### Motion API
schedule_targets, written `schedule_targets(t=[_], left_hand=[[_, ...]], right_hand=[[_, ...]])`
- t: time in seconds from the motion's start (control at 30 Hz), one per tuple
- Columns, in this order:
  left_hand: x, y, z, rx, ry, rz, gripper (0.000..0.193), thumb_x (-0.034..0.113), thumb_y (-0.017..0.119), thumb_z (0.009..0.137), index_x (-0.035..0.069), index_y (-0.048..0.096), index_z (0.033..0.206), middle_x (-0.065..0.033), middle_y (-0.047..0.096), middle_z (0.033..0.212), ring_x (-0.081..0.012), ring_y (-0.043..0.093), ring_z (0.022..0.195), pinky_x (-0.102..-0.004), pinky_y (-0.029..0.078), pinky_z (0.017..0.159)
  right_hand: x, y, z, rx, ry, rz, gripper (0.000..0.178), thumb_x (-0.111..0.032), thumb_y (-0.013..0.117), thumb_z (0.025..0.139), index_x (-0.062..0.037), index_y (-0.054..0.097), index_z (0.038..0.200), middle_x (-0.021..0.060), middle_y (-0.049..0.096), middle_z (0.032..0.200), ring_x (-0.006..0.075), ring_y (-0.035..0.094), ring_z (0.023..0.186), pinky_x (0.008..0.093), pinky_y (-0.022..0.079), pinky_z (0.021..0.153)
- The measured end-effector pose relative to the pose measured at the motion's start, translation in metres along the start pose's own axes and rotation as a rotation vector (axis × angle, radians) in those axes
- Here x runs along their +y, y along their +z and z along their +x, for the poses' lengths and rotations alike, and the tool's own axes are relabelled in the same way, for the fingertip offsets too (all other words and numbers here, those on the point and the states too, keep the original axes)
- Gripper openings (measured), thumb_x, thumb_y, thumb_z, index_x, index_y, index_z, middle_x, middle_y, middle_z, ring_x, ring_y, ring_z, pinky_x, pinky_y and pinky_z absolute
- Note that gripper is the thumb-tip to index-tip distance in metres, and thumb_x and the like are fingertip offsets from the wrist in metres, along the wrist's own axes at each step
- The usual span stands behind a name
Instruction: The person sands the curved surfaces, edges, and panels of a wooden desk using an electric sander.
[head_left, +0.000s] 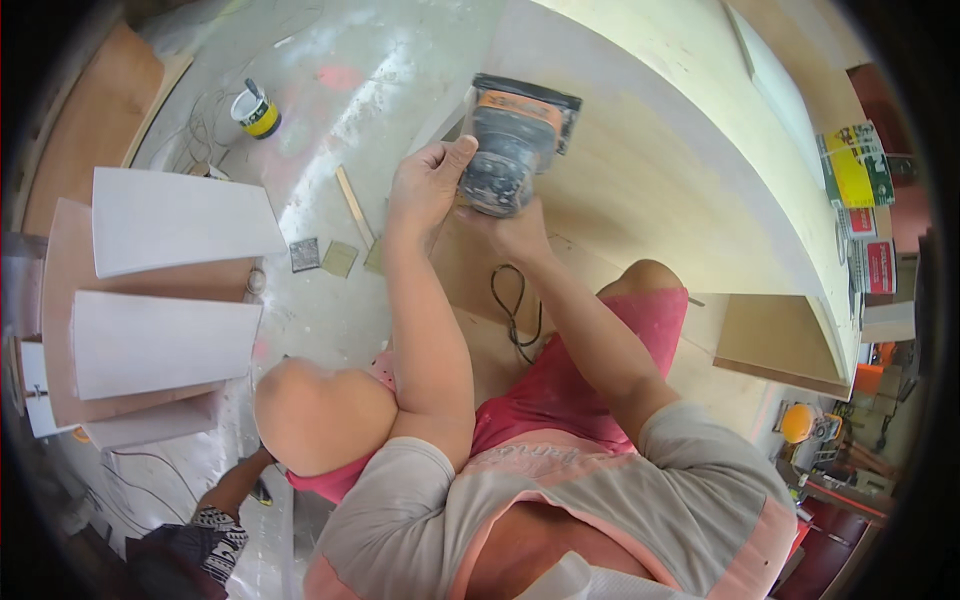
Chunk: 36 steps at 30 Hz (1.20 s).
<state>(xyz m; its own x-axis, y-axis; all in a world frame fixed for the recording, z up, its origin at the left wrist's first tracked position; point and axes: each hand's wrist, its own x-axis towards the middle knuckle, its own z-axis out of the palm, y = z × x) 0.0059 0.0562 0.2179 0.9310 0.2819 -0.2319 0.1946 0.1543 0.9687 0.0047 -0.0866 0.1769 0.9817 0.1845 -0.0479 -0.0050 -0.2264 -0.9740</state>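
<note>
An orange-and-black power sander (508,145), dusty over its rounded body, is held up in front of me with both hands. My left hand (428,185) is closed on its left side, the thumb pressed against the body and the other fingers partly hidden. Under the sander's rounded end, my right hand (512,228) wraps round it, most of its fingers out of sight. The flat black pad faces away from me, beside the large curved panel (640,150), which is pale and patched with grey. Whether pad and panel touch, I cannot tell.
A black cord (513,310) loops below my hands. Left on the floor lie square abrasive pads (340,259), a wooden stick (355,205) and a paint bucket (256,113). White boards (185,220) stand farther left. Another person (205,545) is at lower left. Boxes (856,165) sit right.
</note>
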Motion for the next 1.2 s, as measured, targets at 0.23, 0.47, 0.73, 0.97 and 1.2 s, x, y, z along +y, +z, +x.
schedule_targets(t=[0.23, 0.47, 0.73, 0.97, 1.2], left_hand=[[-0.009, -0.023, -0.001, -0.078, 0.296, -0.241, 0.042, 0.009, 0.08, 0.073, -0.006, 0.064, 0.109, -0.0088, 0.067, 0.094, -0.013, 0.062, 0.081, -0.025, 0.051, 0.074], [-0.06, -0.031, 0.025, -0.067, 0.271, -0.498, 0.043, 0.013, 0.082, 0.072, -0.006, 0.066, 0.107, -0.009, 0.067, 0.094, -0.0115, 0.061, 0.08, -0.0238, 0.05, 0.071], [0.032, -0.022, -0.004, 0.066, 0.375, -0.339, 0.039, 0.018, 0.082, 0.074, -0.005, 0.067, 0.102, -0.0074, 0.067, 0.089, -0.0113, 0.06, 0.076, -0.0242, 0.049, 0.068], [0.034, 0.016, -0.022, -0.146, 0.407, 0.049, 0.035, 0.017, 0.084, 0.069, -0.002, 0.07, 0.095, -0.0076, 0.069, 0.088, -0.0124, 0.061, 0.077, -0.0257, 0.05, 0.072], [0.147, 0.043, 0.044, 0.016, 0.772, 0.454, 0.045, 0.035, 0.081, 0.071, 0.004, 0.071, 0.102, -0.0088, 0.069, 0.097, -0.0178, 0.063, 0.092, -0.029, 0.048, 0.082]], right_hand=[[-0.016, 0.034, 0.014, -0.024, 0.024, 0.142, 0.036, -0.009, 0.078, 0.066, -0.0041, 0.067, 0.1, 0.0057, 0.069, 0.093, 0.0136, 0.064, 0.088, 0.0298, 0.051, 0.079], [0.004, 0.045, 0.016, -0.06, -0.016, 0.149, 0.038, -0.007, 0.077, 0.065, -0.0044, 0.066, 0.101, 0.0058, 0.069, 0.095, 0.0148, 0.065, 0.088, 0.03, 0.051, 0.079], [-0.067, 0.045, 0.021, 0.007, -0.187, 0.198, 0.051, -0.012, 0.084, 0.062, -0.0058, 0.065, 0.108, 0.0081, 0.069, 0.102, 0.0162, 0.065, 0.092, 0.0317, 0.051, 0.083], [-0.045, 0.017, -0.014, 0.452, -0.14, 0.227, 0.056, -0.02, 0.089, 0.056, -0.0023, 0.062, 0.102, 0.0086, 0.068, 0.094, 0.0174, 0.065, 0.089, 0.0331, 0.051, 0.081], [-0.039, -0.07, -0.054, 0.871, -0.088, 0.076, 0.079, -0.022, 0.089, 0.059, 0.0015, 0.046, 0.122, 0.013, 0.061, 0.111, 0.0197, 0.059, 0.101, 0.033, 0.049, 0.086]])
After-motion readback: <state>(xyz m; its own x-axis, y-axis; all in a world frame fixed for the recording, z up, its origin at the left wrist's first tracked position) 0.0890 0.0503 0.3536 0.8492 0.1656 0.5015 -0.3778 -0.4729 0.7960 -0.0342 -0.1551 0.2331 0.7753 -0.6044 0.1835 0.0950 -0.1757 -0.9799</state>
